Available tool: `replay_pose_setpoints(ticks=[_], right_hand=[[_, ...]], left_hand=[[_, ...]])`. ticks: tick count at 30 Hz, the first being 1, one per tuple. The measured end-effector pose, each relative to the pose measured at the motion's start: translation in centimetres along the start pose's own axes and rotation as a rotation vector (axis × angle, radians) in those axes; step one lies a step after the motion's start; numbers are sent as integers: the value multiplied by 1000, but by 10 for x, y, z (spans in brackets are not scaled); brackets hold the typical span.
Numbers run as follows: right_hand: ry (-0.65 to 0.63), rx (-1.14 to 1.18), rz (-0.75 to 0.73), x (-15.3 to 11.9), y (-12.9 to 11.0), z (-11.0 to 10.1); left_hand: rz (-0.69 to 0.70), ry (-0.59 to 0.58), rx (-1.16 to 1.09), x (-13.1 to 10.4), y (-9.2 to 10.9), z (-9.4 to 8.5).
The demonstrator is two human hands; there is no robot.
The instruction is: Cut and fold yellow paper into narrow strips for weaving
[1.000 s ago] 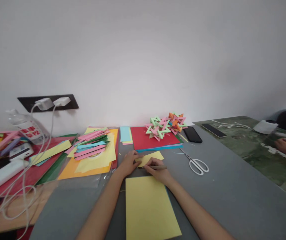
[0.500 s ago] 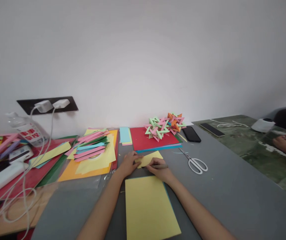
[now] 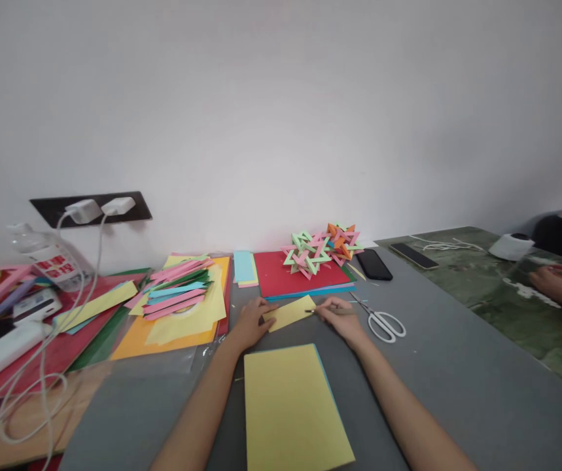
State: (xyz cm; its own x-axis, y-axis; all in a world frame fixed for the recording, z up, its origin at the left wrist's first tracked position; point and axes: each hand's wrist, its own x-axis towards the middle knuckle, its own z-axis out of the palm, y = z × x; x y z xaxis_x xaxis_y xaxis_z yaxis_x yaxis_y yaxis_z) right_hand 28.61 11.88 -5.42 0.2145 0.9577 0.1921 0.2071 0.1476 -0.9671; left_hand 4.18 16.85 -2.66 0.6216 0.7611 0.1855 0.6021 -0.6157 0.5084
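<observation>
A small yellow paper strip (image 3: pixel 290 314) lies slanted on the grey table. My left hand (image 3: pixel 252 322) holds the strip's left end, with thumb and fingertips on it. My right hand (image 3: pixel 340 317) is closed around a slim pen (image 3: pixel 343 311), whose dark tip is at the strip's right end. Nearer to me lies a larger yellow sheet (image 3: pixel 295 405), with a blue edge showing under its right side. White-handled scissors (image 3: pixel 386 326) rest open to the right of my right hand.
Folded paper stars (image 3: pixel 310 254) sit on red paper (image 3: pixel 275 275) at the back. Coloured strips (image 3: pixel 177 291) are piled on the left, near a bottle (image 3: pixel 52 258) and white cables (image 3: pixel 48 366). A black phone (image 3: pixel 375 265) lies back right. Another person's hand (image 3: pixel 555 284) is far right.
My right hand has moved right along the yellow strip with the pen, uncovering more of the strip. The left hand has stayed at the strip's left end.
</observation>
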Motion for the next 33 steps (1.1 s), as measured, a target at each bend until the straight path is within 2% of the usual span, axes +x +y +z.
replay_pose_setpoints(ticks=[2,4,7,10,14,19,21,24,28,31,33], right_hand=[[144,-12,-17,5,4,-10],[217,-85,-92,8,5,-17],[187,-286,-246,10,4,-20],[138,-583,-323,8,5,-20],[126,-947,-268,7,16,-24],[218,-1218,-119,5,26,-28],[258,-1225,-132,3,24,-24],[253,-1101,-290,1,10,-12],[46,-810,-554,-7,-15,13],[-70,-631,-601,-13,-24,29],[-45,-521,-568,-14,-25,36]], left_hand=[[2,6,-12,0,2,-2],[11,7,-19,0,3,-3],[21,11,-22,0,4,-3],[3,32,-27,-1,7,-3],[-30,37,-32,-2,11,-5],[-65,24,-56,-2,17,-9],[-78,19,-94,-3,19,-10],[-79,44,-186,-4,22,-9],[-52,39,-363,-4,24,-5],[-48,74,-410,-1,25,-5],[-40,146,-425,1,25,-7]])
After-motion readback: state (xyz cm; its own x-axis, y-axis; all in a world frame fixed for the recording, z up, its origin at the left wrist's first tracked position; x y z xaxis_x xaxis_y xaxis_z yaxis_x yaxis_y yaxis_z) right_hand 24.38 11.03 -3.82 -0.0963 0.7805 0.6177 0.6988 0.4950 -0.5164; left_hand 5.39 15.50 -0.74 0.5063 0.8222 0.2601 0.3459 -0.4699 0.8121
